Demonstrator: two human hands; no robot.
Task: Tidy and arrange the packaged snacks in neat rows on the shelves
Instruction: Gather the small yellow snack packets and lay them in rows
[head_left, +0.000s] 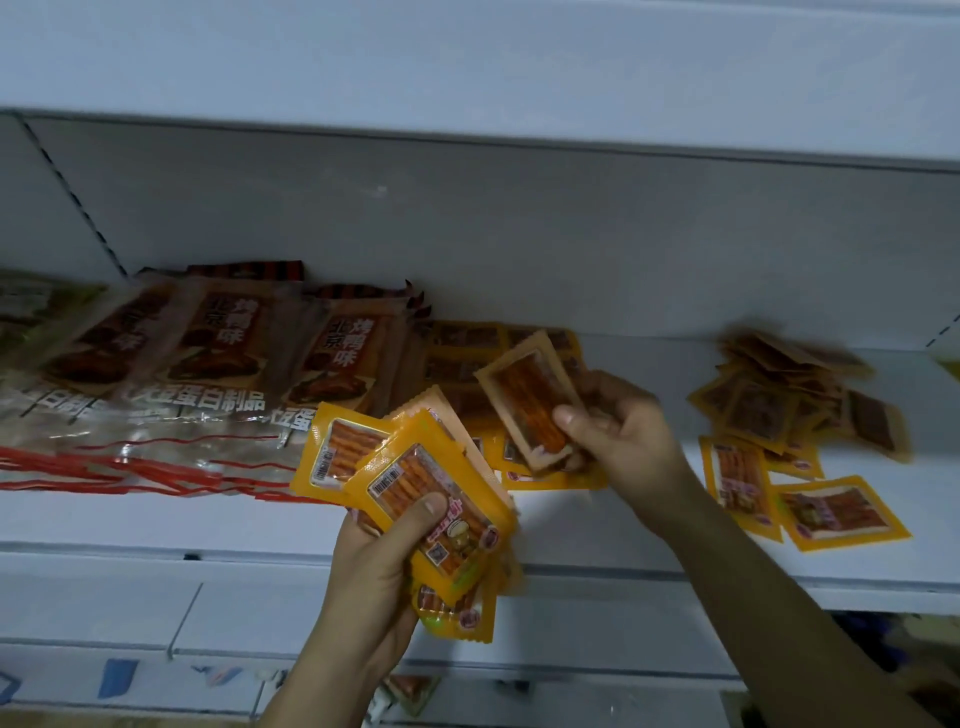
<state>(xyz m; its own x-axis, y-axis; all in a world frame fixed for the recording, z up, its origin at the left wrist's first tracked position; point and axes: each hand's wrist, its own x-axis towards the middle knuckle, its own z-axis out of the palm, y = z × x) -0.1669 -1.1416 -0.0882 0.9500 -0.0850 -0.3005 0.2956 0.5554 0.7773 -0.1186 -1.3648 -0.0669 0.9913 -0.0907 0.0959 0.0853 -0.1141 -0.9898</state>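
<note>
Left hand (374, 566) grips a fanned stack of yellow snack packets (415, 493), thumb pressed on the front packet, fingers curled behind. The stack is held in front of the shelf edge, tilted, with clear windows showing orange-brown strips inside. A few more packets poke out below the hand.

Right hand (618, 431) pinches a single packet (530, 400) between thumb and fingers, holding it up over the shelf, tilted to the left, plain back side facing the camera. The right forearm runs in from the lower right corner.

Directly under and behind the right hand: a flat row of yellow packets (467, 353) lying on the white shelf (156, 519), partly overlapping each other.

Right of the hand, well apart: a loose pile of the same packets (779, 395), lying at mixed angles, blurred. Two more packets (836, 512) lie flat near the shelf front, side by side, touching or slightly overlapping.

Left side of the shelf: larger clear bags with brown-red labels (218, 353) and Chinese print, leaning back in an overlapping row; red stripes along their lower edges. Left end is blurred.

Grey back panel (519, 234) behind everything, upper shelf (467, 62) overhead. Price-tag rail (156, 675) with blue tags along the shelf front below; the items below it are too blurred to identify.
</note>
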